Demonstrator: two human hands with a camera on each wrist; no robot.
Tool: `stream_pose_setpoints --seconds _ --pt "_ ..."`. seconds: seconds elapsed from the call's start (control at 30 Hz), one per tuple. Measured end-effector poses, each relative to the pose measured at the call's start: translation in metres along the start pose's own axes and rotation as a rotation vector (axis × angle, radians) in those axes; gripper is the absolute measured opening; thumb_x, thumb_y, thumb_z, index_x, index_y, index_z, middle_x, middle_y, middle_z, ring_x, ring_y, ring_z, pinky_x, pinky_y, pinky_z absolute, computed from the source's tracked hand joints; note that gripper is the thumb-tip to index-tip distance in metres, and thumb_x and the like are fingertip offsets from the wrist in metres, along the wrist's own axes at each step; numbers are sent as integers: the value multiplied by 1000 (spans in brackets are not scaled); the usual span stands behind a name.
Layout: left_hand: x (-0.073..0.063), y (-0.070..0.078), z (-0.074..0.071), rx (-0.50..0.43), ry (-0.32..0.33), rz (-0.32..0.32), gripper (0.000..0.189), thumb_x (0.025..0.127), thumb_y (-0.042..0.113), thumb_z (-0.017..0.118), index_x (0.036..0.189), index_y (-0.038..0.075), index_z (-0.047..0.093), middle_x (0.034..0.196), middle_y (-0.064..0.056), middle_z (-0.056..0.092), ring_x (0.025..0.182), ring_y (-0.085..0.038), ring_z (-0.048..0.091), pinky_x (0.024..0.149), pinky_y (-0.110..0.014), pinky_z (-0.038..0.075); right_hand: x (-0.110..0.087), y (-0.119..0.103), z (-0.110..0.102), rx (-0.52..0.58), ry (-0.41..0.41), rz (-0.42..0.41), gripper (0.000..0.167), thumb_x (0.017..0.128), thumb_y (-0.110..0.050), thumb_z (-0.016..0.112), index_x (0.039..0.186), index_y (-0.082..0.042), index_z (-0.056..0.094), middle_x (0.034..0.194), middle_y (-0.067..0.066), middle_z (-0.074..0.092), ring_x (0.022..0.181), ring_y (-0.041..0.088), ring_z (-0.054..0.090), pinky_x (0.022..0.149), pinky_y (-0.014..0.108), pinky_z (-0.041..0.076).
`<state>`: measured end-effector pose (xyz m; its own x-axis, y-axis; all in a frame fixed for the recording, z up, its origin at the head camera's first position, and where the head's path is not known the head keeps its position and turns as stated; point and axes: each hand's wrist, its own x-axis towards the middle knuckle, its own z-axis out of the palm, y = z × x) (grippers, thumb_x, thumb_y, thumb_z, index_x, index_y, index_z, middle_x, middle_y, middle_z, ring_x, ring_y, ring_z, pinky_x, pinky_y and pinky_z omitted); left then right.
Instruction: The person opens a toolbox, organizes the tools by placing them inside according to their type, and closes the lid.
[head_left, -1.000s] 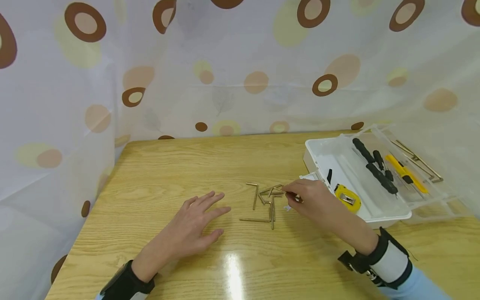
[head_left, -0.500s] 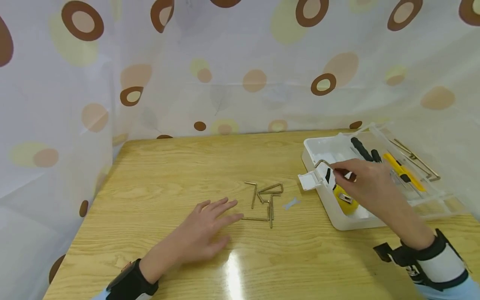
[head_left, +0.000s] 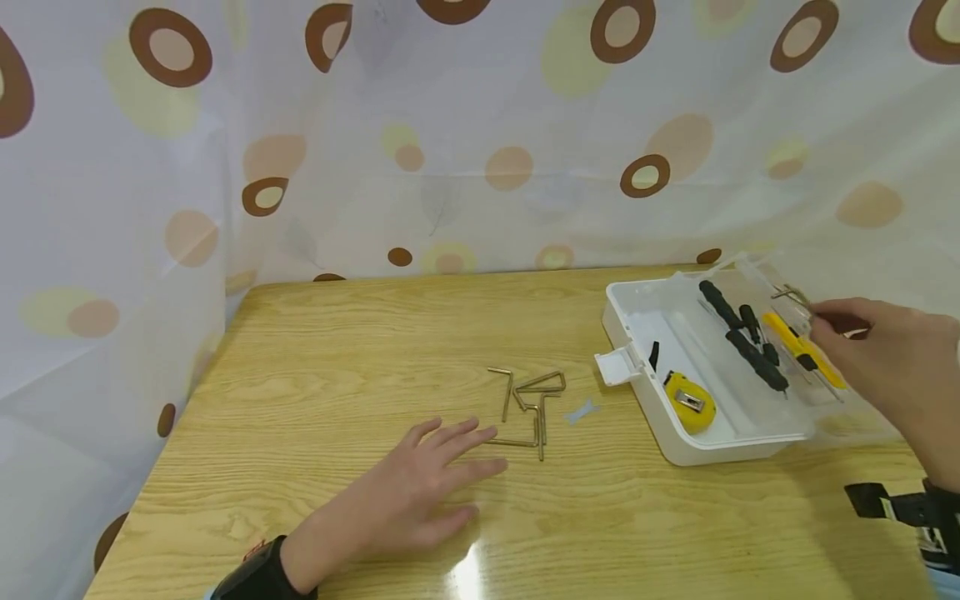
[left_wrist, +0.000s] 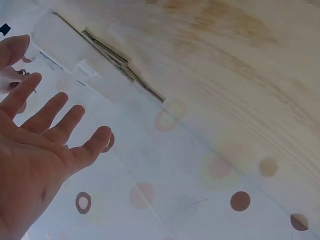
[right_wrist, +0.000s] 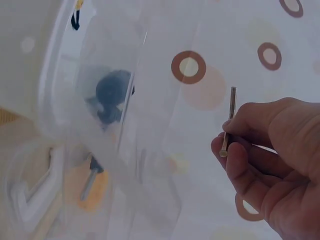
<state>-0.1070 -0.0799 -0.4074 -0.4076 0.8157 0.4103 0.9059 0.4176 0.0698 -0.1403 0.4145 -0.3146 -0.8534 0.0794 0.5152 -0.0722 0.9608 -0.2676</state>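
Note:
In the head view, my right hand [head_left: 885,346] pinches a brass-coloured hex key between thumb and fingers over the right side of the open case. The right wrist view shows that hex key [right_wrist: 232,102] with one end sticking up past the thumb. My left hand [head_left: 423,483], fingers spread and straight, hovers low at the table's middle. Its fingertips are right at the near end of a loose group of L-shaped hex keys [head_left: 543,417]. In the left wrist view, that hand [left_wrist: 40,150] holds nothing, and hex keys [left_wrist: 110,55] lie beyond it.
The white toolbox [head_left: 705,450] has its clear lid folded out to the right. Inside are a yellow tape measure [head_left: 692,404], screwdrivers [head_left: 757,362] and a yellow-handled tool [head_left: 802,346]. A small pale-blue piece [head_left: 581,412] lies between keys and box. A patterned curtain [head_left: 510,108] hangs behind.
My right hand has carried a hex key from the group on the table across the box to the lid side. My left hand has shifted slightly right and nearer, staying spread.

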Motion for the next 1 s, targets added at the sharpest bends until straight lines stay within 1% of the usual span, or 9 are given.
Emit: stream_pose_setpoints --seconds 0.03,0.17,0.23,0.3,0.43,0.5,0.6,0.87,1.0 --pt "0 1 0 4 -6 2 55 87 32 78 139 24 62 154 -6 53 139 -30 55 100 -57 53 0 5 -1 4 -17 41 22 92 1 64 108 16 67 95 38 68 65 37 64 49 10 30" --pt "1 7 1 8 -27 13 56 87 33 77 140 24 62 153 -6 54 139 -30 55 99 -57 53 0 38 5 66 -3 116 18 97 0 59 104 13 69 89 33 68 57 -11 48 49 6 30" --pt "0 9 1 12 -37 22 56 87 33 77 140 23 61 153 -7 54 139 -29 55 99 -56 53 0 56 11 96 3 127 17 98 -1 59 102 12 69 88 33 68 58 -14 45 50 6 32" --pt "0 11 1 21 -46 29 56 88 35 76 140 24 61 152 -7 55 139 -28 55 98 -55 54 0 82 22 77 11 132 20 101 -9 58 98 7 69 73 3 69 60 -13 47 49 10 36" --pt "1 14 1 48 -71 34 55 90 37 75 141 25 60 152 -6 54 140 -26 54 98 -53 54 -2 109 32 44 -53 162 29 104 -18 56 103 9 68 73 -5 66 64 0 58 51 26 46" --pt "1 15 1 56 -78 31 55 90 38 74 141 25 60 152 -6 54 140 -26 54 98 -53 53 -4 111 33 32 -89 170 30 104 -17 55 106 10 67 78 11 70 64 0 59 50 28 47" --pt "1 15 1 53 -85 22 55 89 37 74 141 25 60 153 -6 54 140 -26 53 98 -53 53 -7 82 21 43 -152 196 25 99 -2 58 110 20 64 99 43 64 69 36 65 49 23 44" --pt "-1 14 1 38 -101 4 54 90 37 74 141 25 59 154 -6 52 141 -26 52 99 -54 53 -8 47 9 9 -147 236 25 97 0 55 110 21 62 101 44 63 81 55 62 47 14 34" --pt "-1 14 0 50 -101 -5 55 89 37 74 141 26 60 154 -6 52 141 -26 53 98 -54 53 -10 37 10 -31 -118 195 28 99 -6 54 113 17 62 105 41 64 87 56 62 48 22 39"
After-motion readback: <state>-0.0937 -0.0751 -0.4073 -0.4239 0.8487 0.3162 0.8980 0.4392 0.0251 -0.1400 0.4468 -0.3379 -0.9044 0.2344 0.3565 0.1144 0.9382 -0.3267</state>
